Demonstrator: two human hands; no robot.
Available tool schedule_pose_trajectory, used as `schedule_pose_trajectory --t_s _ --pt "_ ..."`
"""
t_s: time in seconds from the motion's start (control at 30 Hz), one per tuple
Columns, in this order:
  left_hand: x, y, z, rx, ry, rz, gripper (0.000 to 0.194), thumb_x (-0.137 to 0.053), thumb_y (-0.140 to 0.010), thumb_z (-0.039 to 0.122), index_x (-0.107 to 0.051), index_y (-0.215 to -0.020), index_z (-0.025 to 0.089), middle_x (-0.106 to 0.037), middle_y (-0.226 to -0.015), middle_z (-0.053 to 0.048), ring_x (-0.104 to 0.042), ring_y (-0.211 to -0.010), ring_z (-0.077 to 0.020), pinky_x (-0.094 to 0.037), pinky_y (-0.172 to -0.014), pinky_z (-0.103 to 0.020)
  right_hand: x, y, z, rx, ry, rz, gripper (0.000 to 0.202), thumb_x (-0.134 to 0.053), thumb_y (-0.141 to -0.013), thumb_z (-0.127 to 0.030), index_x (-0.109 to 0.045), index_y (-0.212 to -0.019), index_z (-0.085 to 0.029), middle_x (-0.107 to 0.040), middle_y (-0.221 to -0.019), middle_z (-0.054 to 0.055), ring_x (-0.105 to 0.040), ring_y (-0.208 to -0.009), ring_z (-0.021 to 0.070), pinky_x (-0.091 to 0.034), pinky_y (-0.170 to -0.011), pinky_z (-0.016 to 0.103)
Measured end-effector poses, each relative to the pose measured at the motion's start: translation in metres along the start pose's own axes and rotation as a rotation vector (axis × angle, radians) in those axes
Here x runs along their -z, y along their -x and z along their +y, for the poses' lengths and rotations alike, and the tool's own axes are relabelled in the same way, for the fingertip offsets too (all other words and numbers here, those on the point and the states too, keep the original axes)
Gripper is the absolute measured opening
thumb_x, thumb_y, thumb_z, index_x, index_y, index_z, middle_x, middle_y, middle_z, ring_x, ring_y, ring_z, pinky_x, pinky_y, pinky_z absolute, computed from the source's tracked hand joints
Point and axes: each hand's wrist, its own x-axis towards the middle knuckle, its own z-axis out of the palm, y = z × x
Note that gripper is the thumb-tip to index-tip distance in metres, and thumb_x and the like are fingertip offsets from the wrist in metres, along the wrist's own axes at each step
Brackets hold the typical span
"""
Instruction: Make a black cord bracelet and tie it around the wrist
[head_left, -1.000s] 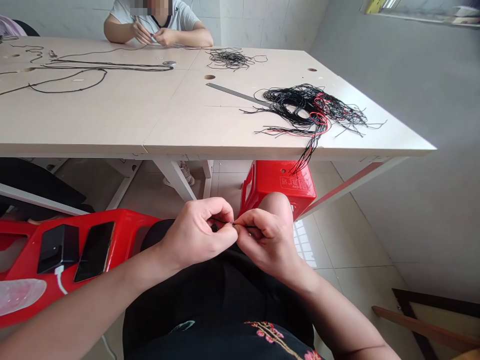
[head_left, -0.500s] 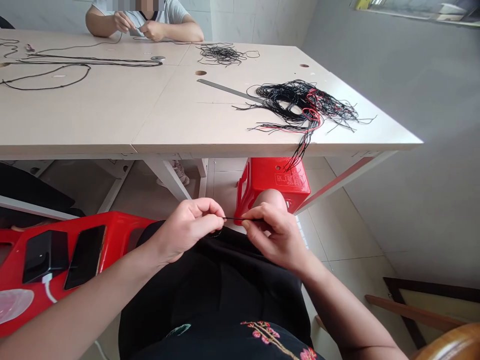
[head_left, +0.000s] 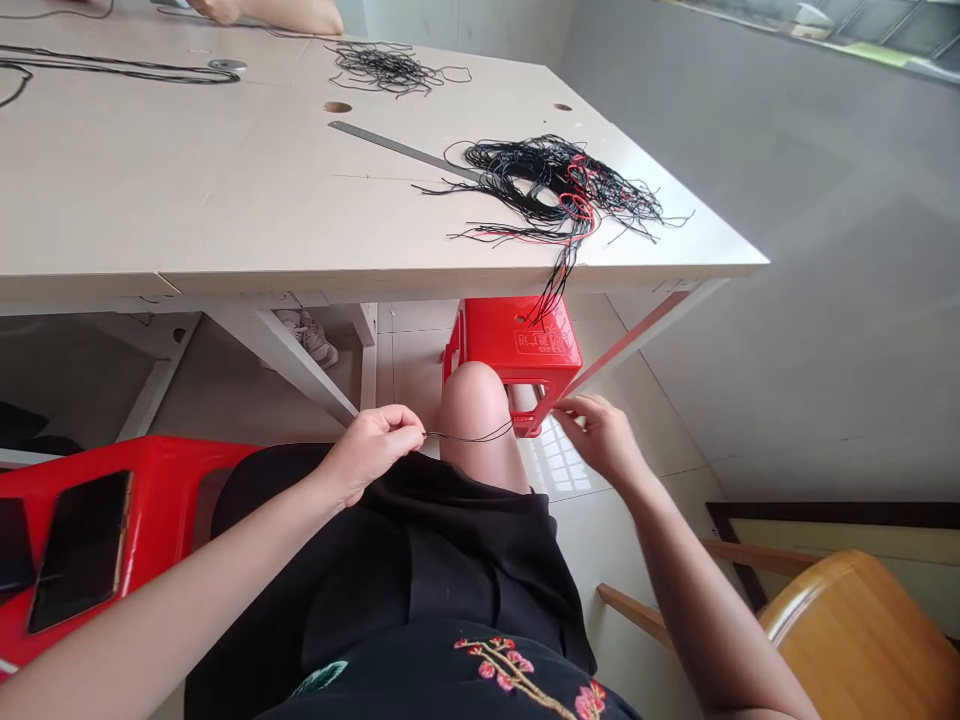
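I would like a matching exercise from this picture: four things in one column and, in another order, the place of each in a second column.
Things:
1. black cord
2. metal ruler
3. phone
4. red stool

Places:
A. on the floor under the table edge
B. stretched between the left hand and right hand
C. flat on the table, beside the bundle of cords
D. on the red chair at the person's left

Pairs: 1-B, 2-C, 3-D, 4-A
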Motion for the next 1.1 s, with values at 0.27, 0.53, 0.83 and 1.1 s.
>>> schedule_pose_trajectory --t_s 0.27,0.53,0.83,1.1 --pt "-0.005 0.014 0.007 -0.128 -0.138 -0.007 0.007 -0.064 -0.068 0.026 -0.065 -0.066 0.019 -0.059 -0.064 0.002 -0.05 -0.064 -0.0143 -0.038 -0.063 -0.026 -0.054 -0.026 -0.087 0.069 -0.527 -0.493 0.022 -0.058 -0.088 -0.029 -0.07 -0.101 -0.018 -0.075 -0.095 0.006 -0.068 -0.087 0.0177 -0.054 -0.079 0.031" --pt "-0.016 0.011 0.008 -0.059 -0.074 -0.03 0.011 -0.063 -0.068 0.028 -0.067 -0.071 0.018 -0.061 -0.065 0.001 -0.053 -0.062 -0.014 -0.041 -0.062 -0.026 -0.048 -0.02 -0.082 -0.071 -0.484 -0.446 0.009 -0.054 -0.081 -0.019 -0.063 -0.082 -0.016 -0.066 -0.074 0.0 -0.055 -0.066 0.0112 -0.045 -0.06 0.023" --pt "-0.041 0.003 0.003 0.009 0.042 -0.045 0.01 -0.06 -0.069 0.027 -0.062 -0.068 0.017 -0.056 -0.062 0.003 -0.047 -0.06 -0.0112 -0.037 -0.059 -0.024 -0.042 -0.017 -0.073 -0.194 -0.418 -0.457 0.008 -0.057 -0.075 -0.022 -0.063 -0.074 -0.016 -0.06 -0.068 -0.002 -0.049 -0.063 0.0109 -0.038 -0.058 0.024" --pt "-0.057 -0.01 -0.015 0.014 0.101 -0.036 0.013 -0.06 -0.07 0.029 -0.059 -0.07 0.017 -0.057 -0.069 0.002 -0.049 -0.067 -0.0118 -0.038 -0.064 -0.024 -0.051 -0.016 -0.045 -0.306 -0.572 -0.47 0.016 -0.06 -0.073 -0.033 -0.059 -0.075 -0.017 -0.059 -0.072 -0.001 -0.052 -0.068 0.0121 -0.042 -0.062 0.025"
